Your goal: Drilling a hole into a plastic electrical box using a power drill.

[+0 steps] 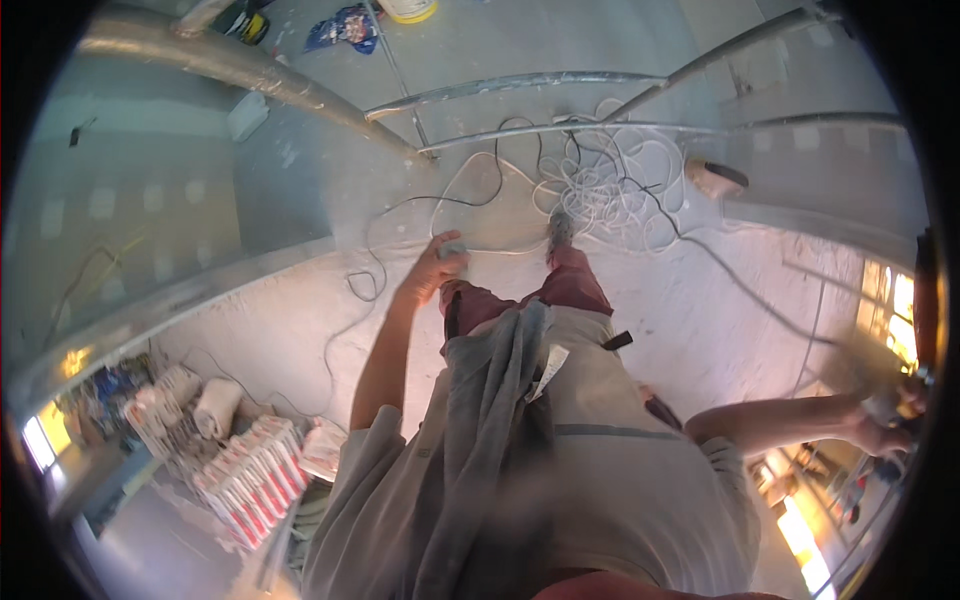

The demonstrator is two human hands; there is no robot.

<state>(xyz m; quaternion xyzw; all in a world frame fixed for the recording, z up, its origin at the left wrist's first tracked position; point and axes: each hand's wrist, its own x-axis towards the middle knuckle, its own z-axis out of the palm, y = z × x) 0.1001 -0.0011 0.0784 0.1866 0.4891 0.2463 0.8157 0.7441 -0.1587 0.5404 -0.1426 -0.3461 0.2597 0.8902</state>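
Two bare hands in view, one tool at the far right.
The right hand [878, 437] is out to the side near the edge of view, fingers closed on a tool [870, 375] blurred in outline; a dark cable [748, 285] runs across the floor [690, 330] toward it. The left hand [428, 274] hangs low before the body, fingers curved at a grey shape [453, 262]; whether this is a shoe below or an item held cannot be told. A grey shoe [561, 230] shows on the right foot, just beside a heap of white cord [610, 185]. Metal rails [515, 86] stand beyond. At lower left are a white roll [217, 406] and a stack of red-and-white packs [256, 478]; a bucket [408, 9] sits at the top edge.
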